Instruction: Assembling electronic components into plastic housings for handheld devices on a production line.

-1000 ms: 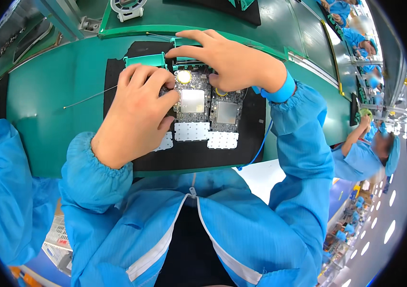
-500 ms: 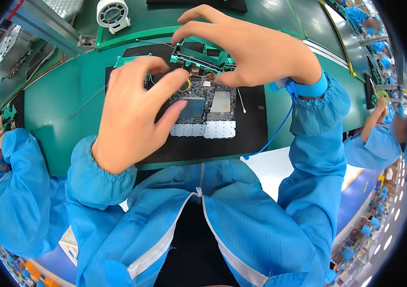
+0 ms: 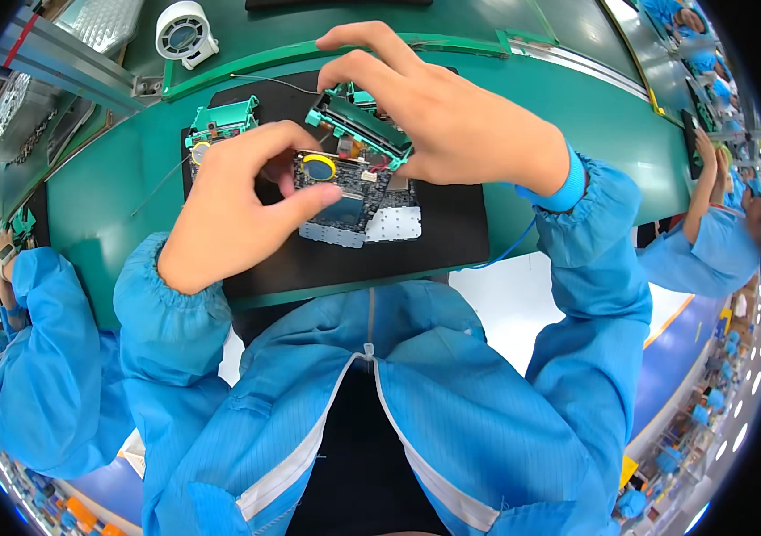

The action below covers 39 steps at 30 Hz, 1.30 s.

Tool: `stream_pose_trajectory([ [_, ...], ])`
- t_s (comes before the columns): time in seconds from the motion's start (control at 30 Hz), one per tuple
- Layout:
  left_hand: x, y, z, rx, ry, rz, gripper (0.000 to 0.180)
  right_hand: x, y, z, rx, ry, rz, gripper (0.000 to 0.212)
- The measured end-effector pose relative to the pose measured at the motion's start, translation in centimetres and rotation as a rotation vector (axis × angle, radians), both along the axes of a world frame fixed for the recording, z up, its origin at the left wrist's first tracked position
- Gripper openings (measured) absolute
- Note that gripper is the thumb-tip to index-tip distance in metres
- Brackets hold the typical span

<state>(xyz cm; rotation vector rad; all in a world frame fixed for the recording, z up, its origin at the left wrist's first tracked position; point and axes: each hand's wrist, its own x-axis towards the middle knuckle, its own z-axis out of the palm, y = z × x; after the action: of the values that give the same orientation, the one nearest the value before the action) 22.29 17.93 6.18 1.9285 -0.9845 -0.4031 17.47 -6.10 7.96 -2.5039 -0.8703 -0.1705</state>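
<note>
My left hand (image 3: 235, 207) is closed on the left edge of a dark circuit board (image 3: 375, 194), thumb on top and fingertips partly hidden behind it. The board is tilted. It carries a round part with a yellow rim (image 3: 319, 167) and pale perforated metal plates (image 3: 394, 224) along its near edge. In my right hand (image 3: 465, 129), thumb and fingers hold a green plastic frame (image 3: 358, 121) with a dark bar, just beyond the board. Thin wires run between frame and board. A blue band (image 3: 568, 183) circles my right wrist.
A black mat (image 3: 438, 246) lies under the work on the green bench (image 3: 85, 205). Another green frame with a board (image 3: 224, 119) sits left of my hands. A small white fan (image 3: 185, 34) stands at the far left. Other people in blue sit on both sides.
My left hand has closed on the circuit board, which has tilted up on its left side. My right hand has brought the green frame lower and nearer to the board.
</note>
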Motion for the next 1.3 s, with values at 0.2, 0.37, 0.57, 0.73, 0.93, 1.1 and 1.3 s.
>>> stream_pose_trajectory([
  [0.2,-2.7,-1.7,-2.5,-0.299,0.581,0.084,0.036,-1.3,0.6,-0.3,0.177,-0.062,-0.154,0.073],
  [0.37,-4.6,-2.9,-2.2,-0.381,0.461,0.356,0.038,-2.1,1.8,-0.2,0.258,-0.096,-0.23,0.075],
  [0.57,-4.0,-3.5,-2.7,-0.425,0.203,0.351,0.045,-2.3,1.8,-0.5,0.306,-0.022,-0.262,0.077],
  [0.73,-3.4,-3.7,-2.8,-0.362,0.172,0.396,0.048,-2.1,1.8,-0.8,0.299,-0.013,-0.284,0.079],
  [0.93,-2.7,-4.3,-3.2,-0.347,0.223,0.394,0.048,-2.0,1.3,-0.8,0.224,-0.093,-0.244,0.083],
  [1.1,-2.7,-4.8,-3.7,-0.235,0.133,0.344,0.051,-2.4,1.0,-1.1,0.175,-0.103,-0.304,0.082],
  [1.3,-2.6,-4.9,-4.0,-0.143,-0.11,0.293,0.046,-1.9,0.8,-1.5,0.088,-0.048,-0.299,0.08],
])
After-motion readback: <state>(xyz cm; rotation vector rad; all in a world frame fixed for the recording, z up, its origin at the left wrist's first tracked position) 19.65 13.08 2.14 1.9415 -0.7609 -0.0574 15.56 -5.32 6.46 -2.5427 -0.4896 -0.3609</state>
